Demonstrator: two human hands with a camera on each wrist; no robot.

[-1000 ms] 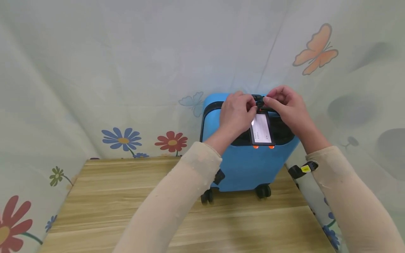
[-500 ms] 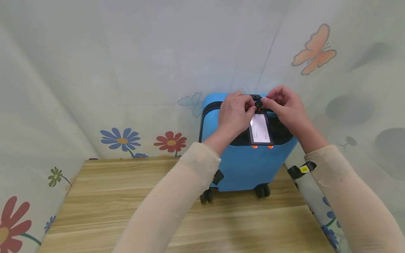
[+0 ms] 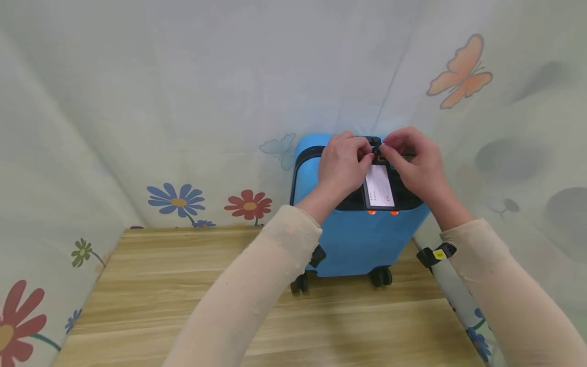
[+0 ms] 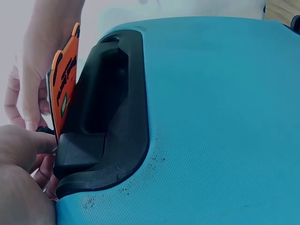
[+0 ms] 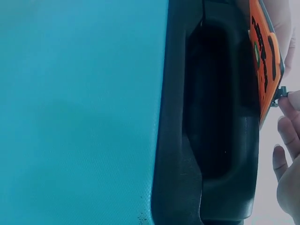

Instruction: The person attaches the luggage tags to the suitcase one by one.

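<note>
A blue suitcase point(image 3: 353, 244) stands upright. At its top hangs a luggage tag point(image 3: 379, 188) with a white card in a black frame; in the left wrist view the tag's orange back point(image 4: 65, 89) faces the black handle recess point(image 4: 105, 93). My left hand point(image 3: 343, 165) pinches the tag's black strap close to the handle. Opposite it, my right hand point(image 3: 419, 168) holds the strap's small black end point(image 5: 280, 93) between thumb and forefinger, its other fingers loosely bent in the right wrist view. How the strap runs between my fingertips is mostly hidden.
Under the suitcase's black wheels point(image 3: 380, 277) lies a wood-grain tabletop point(image 3: 183, 295). A pale curtain point(image 3: 229, 92) printed with flowers and butterflies hangs close behind and along both sides. A black band point(image 3: 435, 255) is around my right sleeve.
My right hand has shifted slightly down, and its fingers have turned a little at the strap. The left hand keeps its place; suitcase and tag stay put.
</note>
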